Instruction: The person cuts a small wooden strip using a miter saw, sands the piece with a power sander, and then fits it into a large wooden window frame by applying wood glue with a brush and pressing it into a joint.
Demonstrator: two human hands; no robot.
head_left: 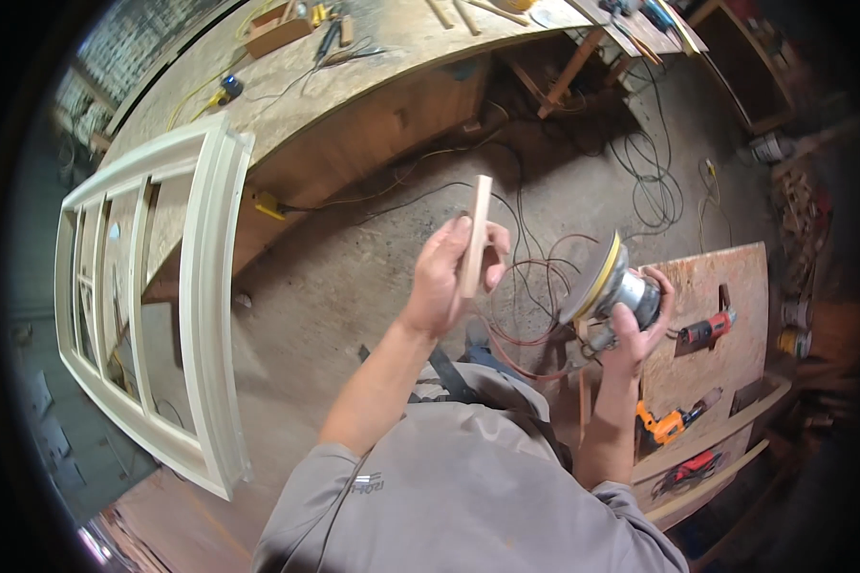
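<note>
My left hand (440,272) is closed around a short, pale strip of wood (477,234), held upright in front of me with its upper end sticking out past the fingers. To the right, my right hand (638,329) grips an orbital sander (631,291) by its silver and dark body. The sander's round pad (592,277), with a yellow rim, is turned toward the wood strip. A gap separates the pad from the strip. A reddish hose (526,368) runs near the sander and loops over the floor.
A white window-like frame (215,315) leans at the left against a long workbench (287,86). On a wooden table (736,353) at right lie a red power tool (707,329), an orange power tool (669,420) and curved wood strips (717,435). Cords (650,181) coil on the floor.
</note>
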